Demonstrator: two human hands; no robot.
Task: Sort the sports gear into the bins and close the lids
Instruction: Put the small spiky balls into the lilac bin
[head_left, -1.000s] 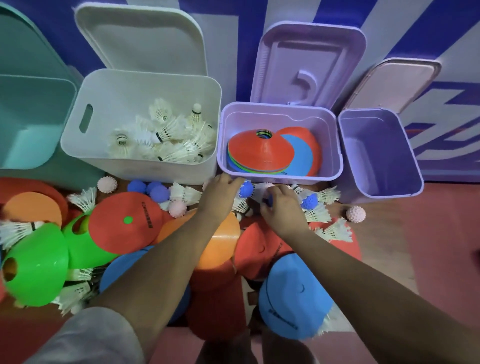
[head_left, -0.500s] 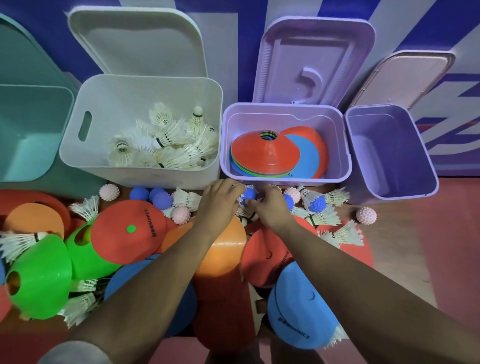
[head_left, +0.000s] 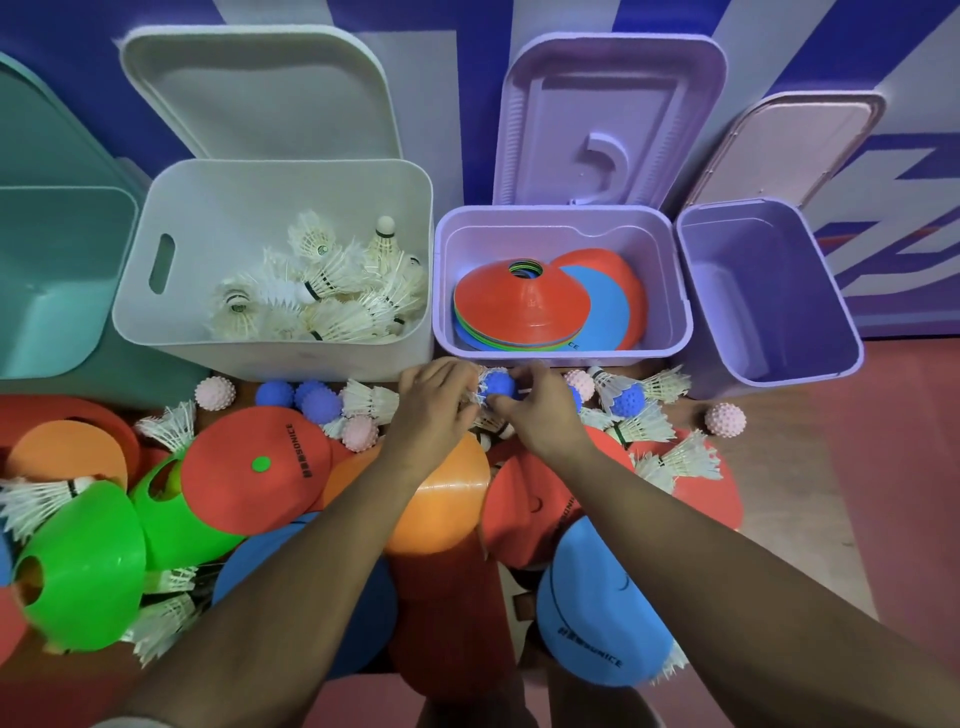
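Roughly mid-sort, we judge: picking step, balls. The white bin (head_left: 208, 234) already has shuttlecocks (head_left: 322, 291) in it and the lilac bin (head_left: 561, 214) has stacked cones (head_left: 519, 299). The purple bin (head_left: 753, 270) at the right shows nothing inside, and the teal bin (head_left: 52, 270) at the far left likewise, as far as we see. All lids (head_left: 260, 93) stand open against the wall. Plenty of gear lies loose on the floor (head_left: 841, 467), so closing is a long way off.

Task thing now: a blue spiky ball (head_left: 497, 385), at the floor pile just in front of the lilac bin, between the two hands. The right hand (head_left: 543, 410) is curled round it from the right — fingers over the top, thumb under — so we call that a pinch grip on the ball. The left hand (head_left: 436, 402) is curled too, fingertips at the ball's left side with white feathers poking out beneath. Whether it grips a shuttlecock, steadies the ball or holds nothing, we cannot tell.

Next move, as we read it: lift the ball free of the feathers round it and carry it right to an empty bin, probably the purple one. The spikes may snag a shuttlecock, so the left hand should strip that off first. Other blue balls (head_left: 306, 402) and a pink ball (head_left: 724, 420) wait nearby.
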